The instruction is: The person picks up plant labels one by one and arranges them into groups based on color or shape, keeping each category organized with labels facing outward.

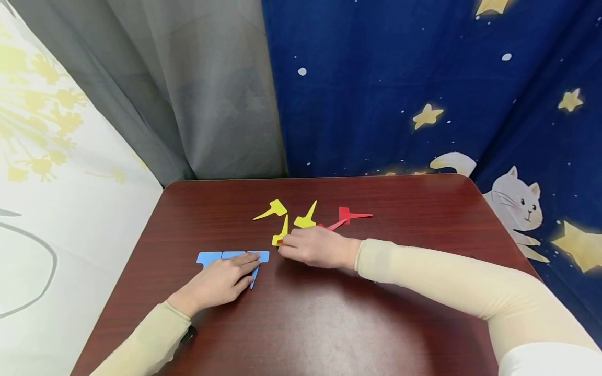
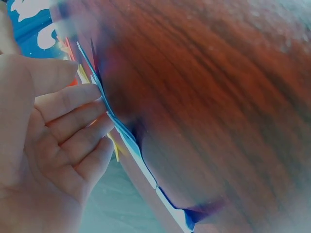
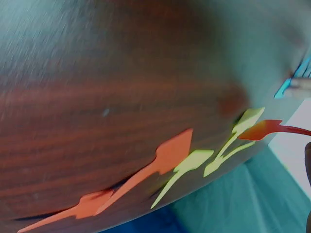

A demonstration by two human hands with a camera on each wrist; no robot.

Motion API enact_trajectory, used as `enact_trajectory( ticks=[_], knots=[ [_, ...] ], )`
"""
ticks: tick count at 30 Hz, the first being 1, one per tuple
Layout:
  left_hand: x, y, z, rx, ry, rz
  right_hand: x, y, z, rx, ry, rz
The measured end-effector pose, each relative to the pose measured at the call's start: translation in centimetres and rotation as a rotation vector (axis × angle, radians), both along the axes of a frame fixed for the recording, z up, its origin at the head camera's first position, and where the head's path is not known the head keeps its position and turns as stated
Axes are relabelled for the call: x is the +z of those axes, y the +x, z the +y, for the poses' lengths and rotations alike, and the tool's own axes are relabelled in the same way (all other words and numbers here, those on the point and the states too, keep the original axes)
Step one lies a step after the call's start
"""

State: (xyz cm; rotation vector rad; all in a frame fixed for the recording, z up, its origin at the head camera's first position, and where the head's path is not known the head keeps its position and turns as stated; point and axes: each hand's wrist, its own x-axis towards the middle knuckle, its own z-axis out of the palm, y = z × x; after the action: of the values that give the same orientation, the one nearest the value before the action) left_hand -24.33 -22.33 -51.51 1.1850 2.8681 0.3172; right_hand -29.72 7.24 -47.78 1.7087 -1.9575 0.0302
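Observation:
Three blue T-shaped plant labels [image 1: 209, 257] lie side by side, their broad heads in a row. My left hand [image 1: 216, 284] rests on them with extended fingers, covering most of their stems; the right-hand label's pointed stem [image 1: 254, 279] shows. In the right wrist view, a red plant label [image 3: 262, 129] is held up by its thin stem, with a finger [image 3: 308, 160] at the frame's right edge. My right hand [image 1: 312, 247] pinches this label just above the table, beside the nearest yellow plant label [image 1: 281, 235]. Its thumb and finger contact is mostly hidden.
Two more yellow labels [image 1: 277, 207] lie farther back on the dark red-brown wooden table [image 1: 329, 324]. Two other red labels [image 1: 345, 214] overlap behind my right hand. Grey curtain [image 1: 221, 94] and blue star-patterned curtain [image 1: 367, 104] hang behind the table's far edge.

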Motion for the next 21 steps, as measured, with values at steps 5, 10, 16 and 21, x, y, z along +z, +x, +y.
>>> enact_trajectory(
  ticks=[5,10,16,21],
  knots=[
    [0.0,-0.1,0.0,-0.002,0.002,-0.001,-0.9,1.3,-0.6,0.041,0.073,0.064],
    [-0.1,0.0,-0.1,0.000,0.006,0.007,-1.6,1.9,-1.0,0.049,0.137,0.059],
    [0.0,-0.1,0.0,0.001,0.005,-0.004,-2.1,2.4,-1.4,0.075,0.164,0.089],
    [0.0,-0.1,0.0,0.000,0.014,0.000,-2.5,2.7,-1.8,0.105,0.169,0.136]
  ],
)
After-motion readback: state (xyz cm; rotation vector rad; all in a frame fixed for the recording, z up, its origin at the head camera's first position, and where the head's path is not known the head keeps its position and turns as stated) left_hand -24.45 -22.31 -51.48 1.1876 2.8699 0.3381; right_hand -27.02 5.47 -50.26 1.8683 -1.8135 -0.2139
